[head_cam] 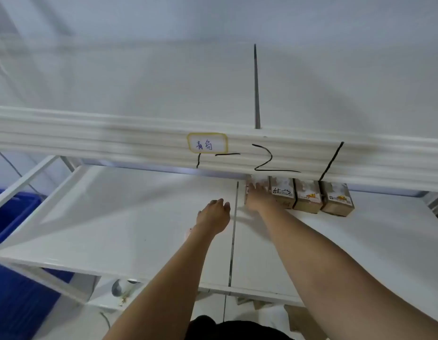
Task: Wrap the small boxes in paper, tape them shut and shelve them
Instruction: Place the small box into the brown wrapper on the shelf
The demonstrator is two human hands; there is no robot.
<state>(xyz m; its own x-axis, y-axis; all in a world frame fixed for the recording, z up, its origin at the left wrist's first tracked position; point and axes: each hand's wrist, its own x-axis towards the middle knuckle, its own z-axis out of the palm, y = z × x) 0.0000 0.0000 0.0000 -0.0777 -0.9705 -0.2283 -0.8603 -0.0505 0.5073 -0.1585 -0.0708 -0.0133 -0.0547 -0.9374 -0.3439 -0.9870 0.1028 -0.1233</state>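
Shelf board point(139, 217): white, lower tier of a white metal rack, split by a dark seam running front to back.

Upper shelf rail point(115, 141): white, ribbed, blurred. Bears a yellow-bordered label point(207, 143) with blue handwriting and black marker strokes to its right.

Wrapped boxes, row at the back right of the shelf board, tucked under the rail:
- Three small brown boxes point(308, 196) standing upright, side by side and touching, white paper showing at their tops, printed labels on their faces.
- Fourth box point(248, 195), leftmost in the row, just right of the seam, mostly hidden behind the right hand; touching the neighbouring box as far as can be seen.

Right hand point(258, 197): arm stretched forward over the shelf board, fingers laid over the top and front of the leftmost box. Grip: on that box, fingers curved round it; thumb hidden.

Left hand point(214, 212): arm stretched forward, hand above the shelf board just left of the seam, near the leftmost box but apart from it. Grip: holding nothing, fingers loosely curled.

Blue bins point(14, 217): left of the rack, seen through its frame, below shelf level.

Floor point(262, 312): pale, with brown cardboard scraps lying under the shelf's front edge.
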